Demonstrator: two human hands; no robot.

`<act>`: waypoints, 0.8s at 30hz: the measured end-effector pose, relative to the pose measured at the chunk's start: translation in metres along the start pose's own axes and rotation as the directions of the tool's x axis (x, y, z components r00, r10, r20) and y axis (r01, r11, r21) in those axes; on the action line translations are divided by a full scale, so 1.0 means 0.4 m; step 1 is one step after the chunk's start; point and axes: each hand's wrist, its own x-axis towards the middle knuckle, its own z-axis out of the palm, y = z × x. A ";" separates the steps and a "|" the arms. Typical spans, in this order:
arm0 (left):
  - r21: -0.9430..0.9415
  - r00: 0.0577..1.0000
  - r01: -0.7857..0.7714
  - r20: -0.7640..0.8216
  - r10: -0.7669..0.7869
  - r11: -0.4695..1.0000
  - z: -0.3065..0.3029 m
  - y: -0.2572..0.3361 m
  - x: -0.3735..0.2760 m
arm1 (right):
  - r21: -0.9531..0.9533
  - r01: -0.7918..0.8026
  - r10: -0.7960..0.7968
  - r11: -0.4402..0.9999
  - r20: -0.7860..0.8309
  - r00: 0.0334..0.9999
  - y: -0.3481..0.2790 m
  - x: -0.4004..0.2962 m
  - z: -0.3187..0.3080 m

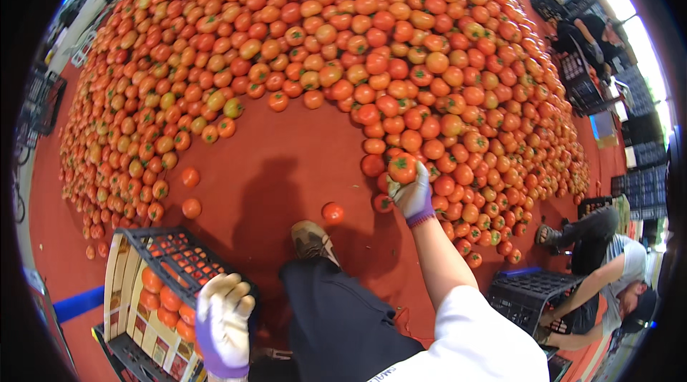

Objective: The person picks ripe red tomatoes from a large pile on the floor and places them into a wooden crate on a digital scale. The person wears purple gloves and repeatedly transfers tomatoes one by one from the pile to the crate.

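My right hand (412,194), in a white glove with a purple cuff, grips a red tomato (402,168) at the right edge of a large heap of tomatoes (343,33). At the lower left, my left hand (224,317), gloved the same way, is raised over the near side of a black plastic crate (177,264). Its fingers are slightly curled and I see nothing in them. The crate is lined with printed cardboard (121,285) and holds several red tomatoes (170,299). A single tomato (333,213) lies on the red floor covering beside my shoe (313,242).
A co-worker (617,269) sits at the lower right with both arms at a black crate (528,296). Another person (593,41) bends by crates at the upper right. Stacked crates (641,189) line the right side. Two loose tomatoes (191,192) lie left of my shadow.
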 end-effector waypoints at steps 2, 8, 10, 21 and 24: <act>0.093 0.988 0.115 0.091 -0.124 0.989 0.059 -0.002 0.028 | 0.336 -0.429 0.341 0.839 0.290 0.894 -0.032 -0.155 0.190; 0.230 0.841 0.087 0.504 -0.196 0.969 0.112 -0.028 0.149 | -0.237 -0.583 0.595 0.777 0.579 0.557 0.008 -0.377 0.509; 0.124 0.835 0.123 0.524 -0.170 0.985 0.090 -0.031 0.131 | -0.444 -0.380 0.582 0.812 0.563 0.586 0.037 -0.418 0.578; -0.483 0.969 0.011 0.221 0.110 0.876 -0.167 0.092 -0.102 | -0.690 0.362 0.549 0.627 0.721 0.423 0.114 -0.554 0.719; -0.671 0.966 -0.248 -0.114 0.234 0.699 -0.319 0.211 -0.140 | -0.649 0.372 0.352 0.664 0.709 0.611 0.126 -0.528 0.690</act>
